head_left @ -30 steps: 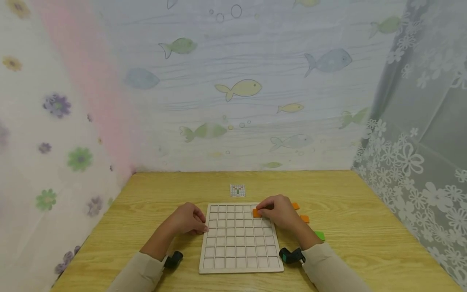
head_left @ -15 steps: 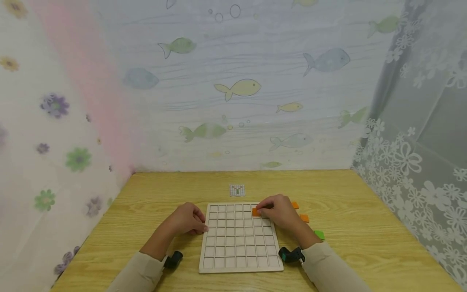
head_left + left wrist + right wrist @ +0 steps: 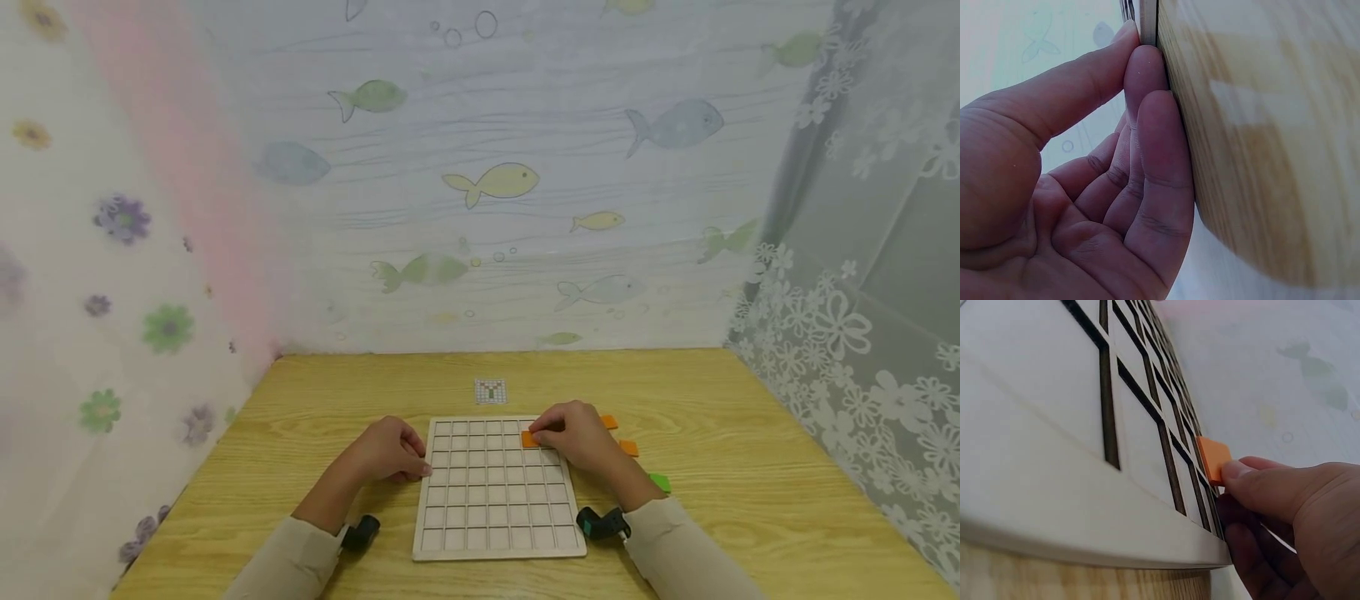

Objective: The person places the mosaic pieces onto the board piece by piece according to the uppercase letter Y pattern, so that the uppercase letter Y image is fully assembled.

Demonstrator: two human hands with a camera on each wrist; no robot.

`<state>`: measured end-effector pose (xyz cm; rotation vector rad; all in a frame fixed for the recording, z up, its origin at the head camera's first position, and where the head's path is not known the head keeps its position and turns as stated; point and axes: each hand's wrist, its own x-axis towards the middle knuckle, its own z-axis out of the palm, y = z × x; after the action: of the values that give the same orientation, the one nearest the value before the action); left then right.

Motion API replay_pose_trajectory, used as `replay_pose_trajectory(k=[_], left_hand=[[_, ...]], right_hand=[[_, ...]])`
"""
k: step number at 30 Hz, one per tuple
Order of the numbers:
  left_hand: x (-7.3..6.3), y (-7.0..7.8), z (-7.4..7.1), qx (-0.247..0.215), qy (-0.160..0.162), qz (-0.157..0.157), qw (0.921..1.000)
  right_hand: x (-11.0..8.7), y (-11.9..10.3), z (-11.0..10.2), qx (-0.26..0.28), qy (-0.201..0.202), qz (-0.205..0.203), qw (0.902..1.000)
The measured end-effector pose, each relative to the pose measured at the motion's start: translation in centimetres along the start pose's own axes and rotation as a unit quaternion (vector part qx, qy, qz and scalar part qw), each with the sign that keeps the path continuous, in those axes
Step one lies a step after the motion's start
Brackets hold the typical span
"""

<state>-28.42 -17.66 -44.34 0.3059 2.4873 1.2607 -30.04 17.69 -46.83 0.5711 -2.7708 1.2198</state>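
Note:
A pale wooden grid board (image 3: 477,517) with square cells lies on the table in the head view. My right hand (image 3: 579,435) pinches an orange square tile (image 3: 528,439) at the board's far right, over the second row of cells. In the right wrist view the thumb presses on the face of the orange tile (image 3: 1213,459), which tilts up from the grid. My left hand (image 3: 388,450) holds the board's left edge. The left wrist view shows the thumb and index fingertip meeting at the board edge (image 3: 1147,22), with the other fingers curled against the tabletop.
Two more orange tiles (image 3: 628,448) and a green tile (image 3: 660,482) lie on the table right of the board, partly behind the right forearm. A small printed grid card (image 3: 491,392) lies beyond the board. Patterned curtains (image 3: 495,275) stand around the wooden table (image 3: 360,383).

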Motion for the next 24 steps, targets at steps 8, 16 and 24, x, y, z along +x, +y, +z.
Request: replay_pose_trajectory(k=[8,16,24], left_hand=[[-0.01,0.03,0.02,-0.008,0.001,-0.004,1.0],[0.16,-0.1,0.16,0.008,0.008,-0.009,0.9999],[0.45,-0.43,0.09,0.0,-0.001,-0.005,1.0]], right_hand=[[0.07,0.12,0.09,-0.005,-0.003,-0.005,1.0],[-0.16,0.09,0.07,-0.001,-0.002,0.008,1.0],[-0.11,0.04,0.12,-0.011,-0.002,0.004,0.9999]])
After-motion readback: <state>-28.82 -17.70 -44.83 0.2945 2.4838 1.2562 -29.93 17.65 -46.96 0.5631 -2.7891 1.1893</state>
